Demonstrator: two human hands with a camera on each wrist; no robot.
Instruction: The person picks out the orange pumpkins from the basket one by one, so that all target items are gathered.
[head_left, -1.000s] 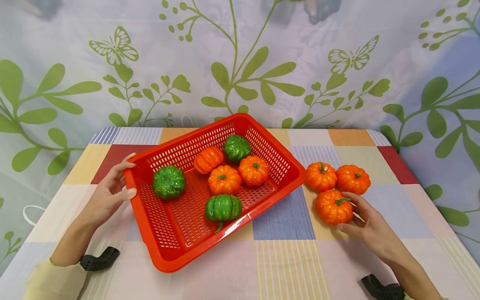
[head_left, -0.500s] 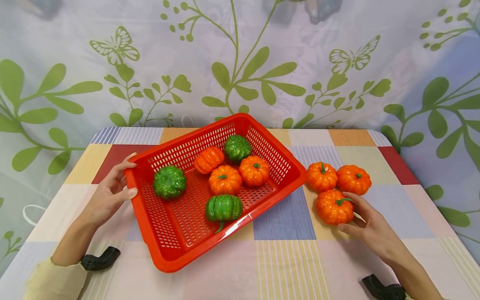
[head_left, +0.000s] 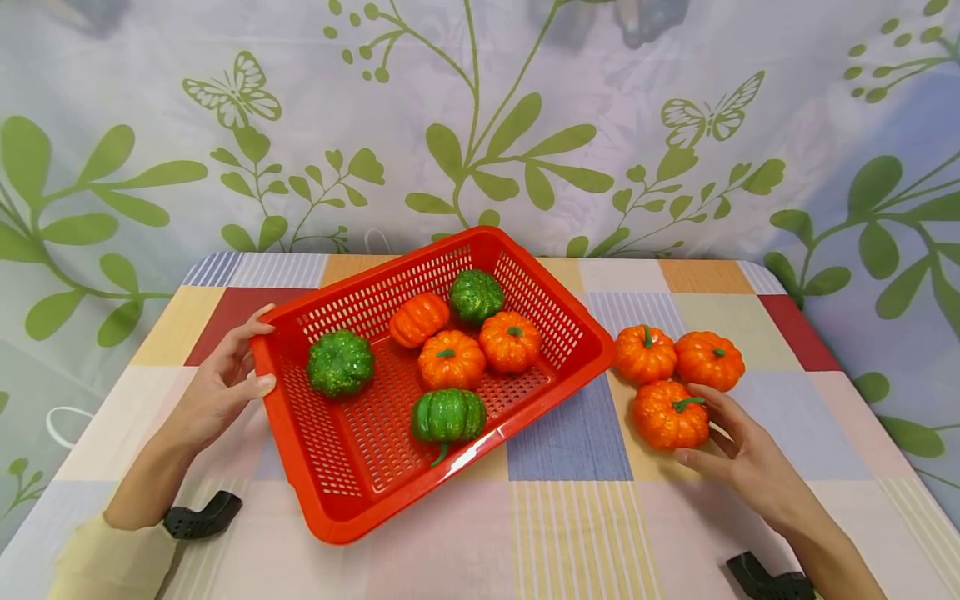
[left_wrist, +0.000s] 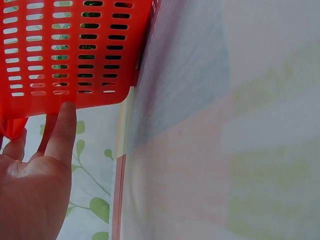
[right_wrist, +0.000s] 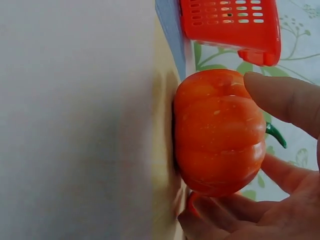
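My left hand (head_left: 213,392) grips the left end of a red plastic basket (head_left: 555,292), its thumb and fingers at the rim; the left wrist view shows a finger against the slotted wall (left_wrist: 90,55). The basket holds green and orange miniature pumpkins, among them a ribbed green pumpkin (head_left: 448,415) at the front and a round green pumpkin (head_left: 341,363) at the left. Right of the basket, my right hand (head_left: 750,462) holds the nearest orange pumpkin (head_left: 667,417) on the table between thumb and fingers. In the right wrist view this pumpkin (right_wrist: 217,135) has its green stem pointing right.
Two more orange pumpkins (head_left: 643,355) (head_left: 708,361) stand just behind the held one, close to the basket's right corner. A patchwork-patterned cloth (head_left: 570,533) covers the table. Behind its far edge hangs a curtain (head_left: 315,125) printed with leaves and butterflies.
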